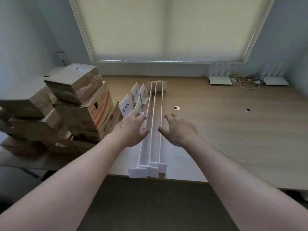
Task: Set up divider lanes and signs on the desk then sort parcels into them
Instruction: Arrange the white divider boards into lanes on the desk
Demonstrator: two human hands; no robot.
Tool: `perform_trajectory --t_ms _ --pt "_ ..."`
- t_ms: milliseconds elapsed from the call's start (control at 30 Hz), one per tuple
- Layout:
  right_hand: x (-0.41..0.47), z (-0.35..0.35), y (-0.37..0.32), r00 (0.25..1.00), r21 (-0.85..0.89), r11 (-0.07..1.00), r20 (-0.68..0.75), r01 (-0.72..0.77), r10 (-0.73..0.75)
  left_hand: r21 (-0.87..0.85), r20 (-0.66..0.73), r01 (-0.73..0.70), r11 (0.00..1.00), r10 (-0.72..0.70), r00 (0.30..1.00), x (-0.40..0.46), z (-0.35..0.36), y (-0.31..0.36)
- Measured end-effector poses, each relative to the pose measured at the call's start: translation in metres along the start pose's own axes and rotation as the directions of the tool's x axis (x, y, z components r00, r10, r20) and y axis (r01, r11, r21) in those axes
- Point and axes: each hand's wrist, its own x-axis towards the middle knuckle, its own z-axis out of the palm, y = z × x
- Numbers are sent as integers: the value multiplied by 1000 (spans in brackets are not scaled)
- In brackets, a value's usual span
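Both forearms ran out of the picture at the near edge, so nothing above the elbows showed. The left hand [133,129] covered part of the leftmost divider [143,142] and the foot of the nearest sign [127,106]. The farther signs [139,92] overlapped one another and their print was too small to read. The stack of parcels [58,107] was cut off by the left edge, and its lowest boxes lay in shadow.
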Motion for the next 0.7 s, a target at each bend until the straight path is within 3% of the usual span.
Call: perform_trajectory --t_ms 333,700 --pt "144 66 17 991 -134 988 99 -76 90 -6 147 -3 1000 4 989 135 63 -70" --pt "261 139 44 961 -157 980 228 -120 154 -26 277 -4 1000 10 961 246 123 -112"
